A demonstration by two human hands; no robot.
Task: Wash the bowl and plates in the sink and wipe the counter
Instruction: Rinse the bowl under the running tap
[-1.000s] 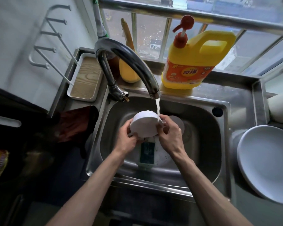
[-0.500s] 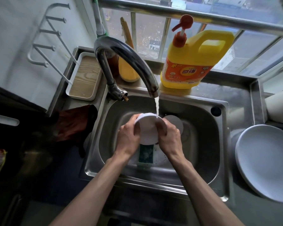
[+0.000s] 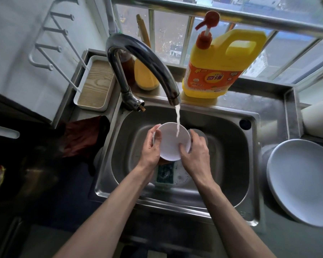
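Observation:
A small white bowl (image 3: 171, 141) is held over the steel sink (image 3: 229, 135), its hollow facing up, with the tap's stream falling into it. My left hand (image 3: 151, 148) grips its left rim, thumb inside. My right hand (image 3: 195, 150) grips the right rim, thumb on the inner wall. A green sponge (image 3: 165, 173) lies in suds on the sink floor below the bowl. A second white dish (image 3: 198, 133) shows partly behind my right hand. A large white plate (image 3: 304, 179) rests on the counter at the right.
The curved tap (image 3: 144, 58) arches over the sink, running. A yellow detergent jug (image 3: 220, 64) with a red pump stands on the back ledge. A dark red cloth (image 3: 82, 136) lies left of the sink. A white tray (image 3: 95, 86) sits at the back left.
The bowl has been turned from bottom-up to hollow-up under the stream. Both hands shifted their hold on the rim.

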